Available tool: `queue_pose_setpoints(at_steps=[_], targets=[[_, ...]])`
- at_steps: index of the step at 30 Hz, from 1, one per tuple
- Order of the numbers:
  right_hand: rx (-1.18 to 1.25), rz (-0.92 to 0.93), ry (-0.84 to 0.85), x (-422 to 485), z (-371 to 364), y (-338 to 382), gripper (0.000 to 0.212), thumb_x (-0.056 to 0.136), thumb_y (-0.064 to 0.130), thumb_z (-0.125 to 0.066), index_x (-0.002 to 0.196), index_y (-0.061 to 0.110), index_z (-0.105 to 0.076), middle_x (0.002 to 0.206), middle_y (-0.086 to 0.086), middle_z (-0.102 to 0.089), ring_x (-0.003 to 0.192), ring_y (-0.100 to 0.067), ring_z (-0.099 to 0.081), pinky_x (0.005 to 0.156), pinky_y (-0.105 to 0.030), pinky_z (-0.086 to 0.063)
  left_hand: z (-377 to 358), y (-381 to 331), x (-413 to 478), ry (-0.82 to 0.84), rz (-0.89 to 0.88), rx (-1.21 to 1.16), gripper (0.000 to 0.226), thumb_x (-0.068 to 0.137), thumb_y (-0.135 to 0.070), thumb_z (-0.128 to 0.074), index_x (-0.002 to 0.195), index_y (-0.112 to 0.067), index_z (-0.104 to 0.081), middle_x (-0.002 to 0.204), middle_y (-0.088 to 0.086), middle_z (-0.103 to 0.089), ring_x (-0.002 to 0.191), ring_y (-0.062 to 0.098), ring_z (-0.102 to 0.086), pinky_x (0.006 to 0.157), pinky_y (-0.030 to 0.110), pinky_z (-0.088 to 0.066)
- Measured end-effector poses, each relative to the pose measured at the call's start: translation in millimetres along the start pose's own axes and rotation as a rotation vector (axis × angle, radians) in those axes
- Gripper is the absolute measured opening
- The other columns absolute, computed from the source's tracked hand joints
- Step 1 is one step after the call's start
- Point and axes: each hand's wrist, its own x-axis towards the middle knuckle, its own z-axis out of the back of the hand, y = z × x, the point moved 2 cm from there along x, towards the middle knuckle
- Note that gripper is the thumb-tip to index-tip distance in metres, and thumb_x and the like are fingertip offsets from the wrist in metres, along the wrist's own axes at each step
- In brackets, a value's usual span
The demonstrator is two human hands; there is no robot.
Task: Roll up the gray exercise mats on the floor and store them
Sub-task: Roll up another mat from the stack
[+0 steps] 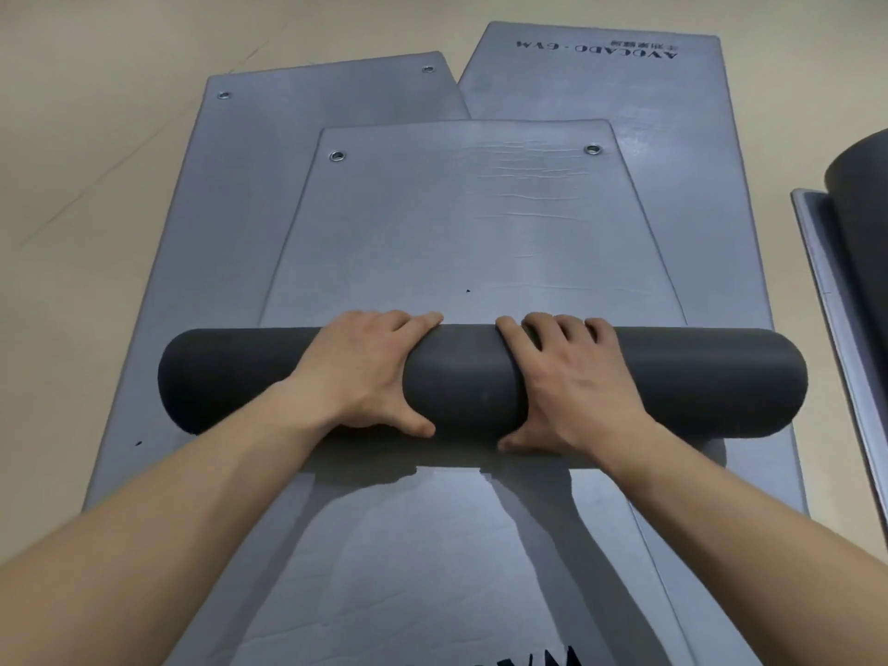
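Floor [96, 137]: beige boards are seen at the left and along the top.
Left mat [230, 209]: a gray mat is laid flat, partly covered by the top mat; 2 eyelets are set in its far corners.
Left hand [365, 372]: the roll is grasped left of its middle, with the fingers curled over the far side and the thumb pressed against the near side.
Roll [461, 377]: a dark gray, matte cylinder is laid crosswise between and under both hands, with a bare stretch left between them. It is joined at its far side to the unrolled part of the top mat, and its ends reach past that mat's edges.
Top mat [471, 233]: the flat part is stretched away from the roll; it is lighter gray and creased, with 2 eyelets [338, 156] near the far edge.
Lower mat [432, 545]: gray, spread under the roll toward the viewer; cut-off black lettering is seen at the bottom edge.
Right hand [572, 382]: the roll is gripped right of its middle, with the fingers wrapped over the top and the thumb tucked at the near side.
Far mat [624, 79]: laid flat at an angle, with printed lettering near its far end.
Side roll [860, 209]: a 2nd dark roll is cut off by the right edge, resting on another gray mat [826, 281].
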Motion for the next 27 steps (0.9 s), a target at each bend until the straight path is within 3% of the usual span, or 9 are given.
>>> queue_pose_setpoints(at_steps=[3, 5, 8, 12, 14, 16, 19, 23, 27], targets=[[0.060, 0.028, 0.083, 26, 12, -10, 0.128, 0.049, 0.091, -0.070, 0.152, 0.031, -0.023, 0.142, -0.003, -0.049, 0.123, -0.031, -0.053, 0.104, -0.050, -0.042, -24, 4, -24, -0.210, 0.064, 0.160, 0.136, 0.051, -0.090, -0.067, 0.159, -0.021, -0.022, 0.154, 0.011, -0.041, 0.142, 0.036, -0.040, 0.120, 0.055, -0.029], [0.084, 0.039, 0.132, 38, 17, -14, 0.124, 0.046, 0.092, -0.071, 0.147, 0.033, -0.031, 0.133, 0.000, -0.056, 0.115, -0.029, -0.058, 0.097, -0.046, -0.046, -30, 10, -25, -0.208, 0.063, 0.236, 0.138, 0.048, -0.085, -0.076, 0.158, -0.019, -0.022, 0.152, 0.014, -0.041, 0.138, 0.040, -0.041, 0.116, 0.055, -0.032], [0.162, 0.027, 0.209, 52, 31, -19, 0.113, 0.043, 0.090, -0.076, 0.137, 0.036, -0.045, 0.117, 0.005, -0.064, 0.102, -0.025, -0.062, 0.083, -0.040, -0.050, -7, 15, -7, -0.118, 0.048, 0.209, 0.128, 0.048, -0.084, -0.074, 0.151, -0.024, -0.028, 0.139, 0.006, -0.052, 0.119, 0.032, -0.054, 0.106, 0.048, -0.042], [0.370, 0.000, 0.494, 41, 38, -15, 0.096, 0.039, 0.079, -0.087, 0.120, 0.035, -0.061, 0.108, 0.010, -0.068, 0.099, -0.019, -0.064, 0.089, -0.038, -0.053, 12, 16, -4, 0.206, -0.022, 0.098, 0.119, 0.036, -0.088, -0.073, 0.136, -0.036, -0.038, 0.115, -0.010, -0.061, 0.101, 0.022, -0.062, 0.083, 0.040, -0.052], [0.418, 0.003, 0.524, 19, 28, -10, 0.102, 0.045, 0.080, -0.085, 0.133, 0.038, -0.056, 0.123, 0.011, -0.066, 0.114, -0.019, -0.061, 0.096, -0.038, -0.050, 7, 16, -8, 0.343, -0.052, 0.022, 0.117, 0.031, -0.088, -0.075, 0.132, -0.042, -0.039, 0.112, -0.015, -0.062, 0.100, 0.019, -0.063, 0.082, 0.040, -0.052], [0.336, -0.028, 0.351, -2, 24, -6, 0.124, 0.047, 0.092, -0.072, 0.153, 0.038, -0.034, 0.144, 0.008, -0.053, 0.130, -0.023, -0.051, 0.107, -0.042, -0.043, 4, 19, -7, 0.395, -0.037, -0.081, 0.119, 0.030, -0.086, -0.079, 0.135, -0.047, -0.038, 0.115, -0.018, -0.062, 0.104, 0.017, -0.063, 0.088, 0.040, -0.052], [0.112, -0.019, 0.196, -25, 15, 9, 0.146, 0.040, 0.103, -0.053, 0.158, 0.028, -0.013, 0.151, -0.002, -0.039, 0.134, -0.030, -0.042, 0.114, -0.051, -0.032, 6, 24, -2, 0.429, -0.010, -0.209, 0.126, 0.035, -0.079, -0.086, 0.145, -0.052, -0.031, 0.129, -0.021, -0.056, 0.119, 0.014, -0.057, 0.100, 0.039, -0.048], [0.113, -0.011, 0.249, -15, 4, 11, 0.140, 0.040, 0.100, -0.057, 0.153, 0.027, -0.020, 0.144, -0.002, -0.044, 0.127, -0.030, -0.047, 0.107, -0.052, -0.037, -6, 19, -33, 0.118, -0.032, -0.101, 0.134, 0.049, -0.089, -0.071, 0.161, -0.037, -0.018, 0.157, -0.008, -0.035, 0.140, 0.020, -0.039, 0.118, 0.038, -0.032], [0.329, -0.009, 0.358, 25, 18, -13, 0.132, 0.040, 0.096, -0.069, 0.151, 0.032, -0.034, 0.133, 0.004, -0.055, 0.121, -0.027, -0.055, 0.102, -0.046, -0.046, -24, 17, -43, -0.052, -0.043, 0.140, 0.137, 0.046, -0.094, -0.058, 0.159, -0.025, -0.024, 0.157, 0.005, -0.041, 0.139, 0.032, -0.045, 0.116, 0.048, -0.036]])
